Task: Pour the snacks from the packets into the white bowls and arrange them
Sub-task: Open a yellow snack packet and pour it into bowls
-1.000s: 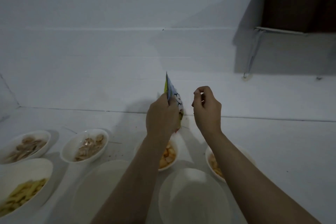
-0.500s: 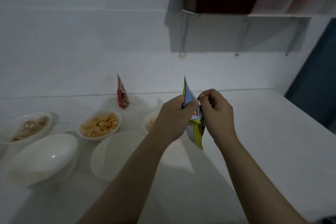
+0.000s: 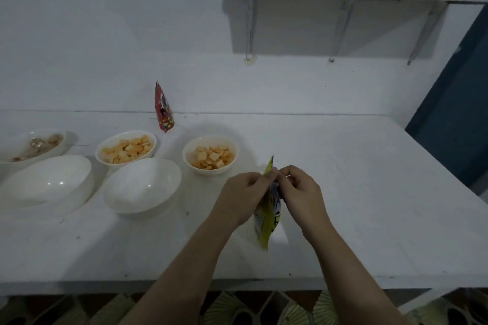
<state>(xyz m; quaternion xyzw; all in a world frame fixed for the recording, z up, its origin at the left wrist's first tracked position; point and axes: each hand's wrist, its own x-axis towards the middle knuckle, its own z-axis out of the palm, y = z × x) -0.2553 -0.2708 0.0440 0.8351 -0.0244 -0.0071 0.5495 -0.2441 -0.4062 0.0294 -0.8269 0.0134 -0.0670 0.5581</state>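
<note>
2 bare hands work at the top edge of a yellow foil snack packet [image 3: 266, 216], held upright above the flat white tabletop [image 3: 369, 192], the scene's largest surface. Taking the packet as landmark: 2 empty white plastic bowls [image 3: 142, 187] [image 3: 45, 185] sit to its left, 2 smaller round white bowls of orange square crackers [image 3: 211, 154] [image 3: 125, 149] lie beyond and left, a white bowl of brownish snacks [image 3: 31, 144] is farthest left, and a red snack packet [image 3: 163, 108] stands against the back wall. The step in hand appears to be tearing the packet open; the next move likely calls for parting the seal, then tipping it over an empty bowl. The left hand [image 3: 243, 192] pinches the top corner, knuckles up; the right hand [image 3: 301, 192] pinches just beside it, fingers curled, both forearms reaching in from below.
</note>
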